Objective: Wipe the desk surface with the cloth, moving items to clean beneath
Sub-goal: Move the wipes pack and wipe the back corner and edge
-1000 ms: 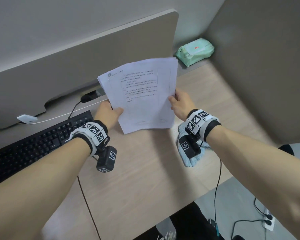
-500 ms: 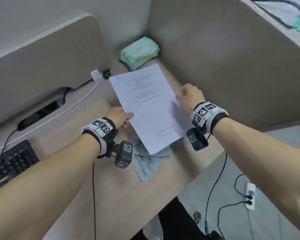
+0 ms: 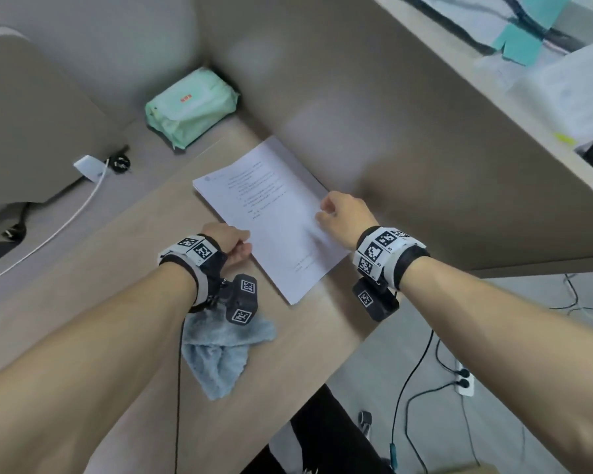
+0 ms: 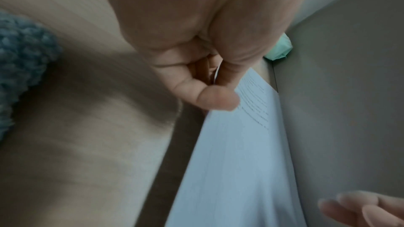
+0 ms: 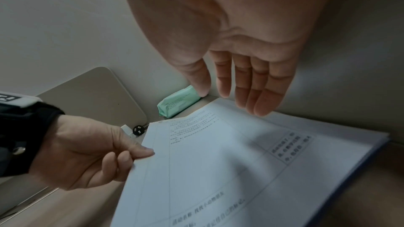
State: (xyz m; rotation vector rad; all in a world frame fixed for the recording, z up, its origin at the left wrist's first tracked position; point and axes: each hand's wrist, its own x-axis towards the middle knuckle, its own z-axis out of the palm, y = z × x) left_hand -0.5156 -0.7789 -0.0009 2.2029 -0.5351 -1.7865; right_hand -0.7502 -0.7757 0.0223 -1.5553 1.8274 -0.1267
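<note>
A stack of white printed papers lies along the right partition on the wooden desk. My left hand pinches the stack's left edge between thumb and fingers, and that edge looks slightly raised in the left wrist view. My right hand hovers over the right edge of the papers, with straight fingers that hold nothing. The blue cloth lies crumpled on the desk under my left wrist, near the front edge, and no hand touches it.
A green wipes pack sits in the far corner. A white charger and a black plug lie left of it, with a white cable running left. The tall partition walls the right side. A power strip lies on the floor.
The papers went from held up in both hands to down on the desk by the right partition. My right hand let go of them. The head view swung right, away from the keyboard.
</note>
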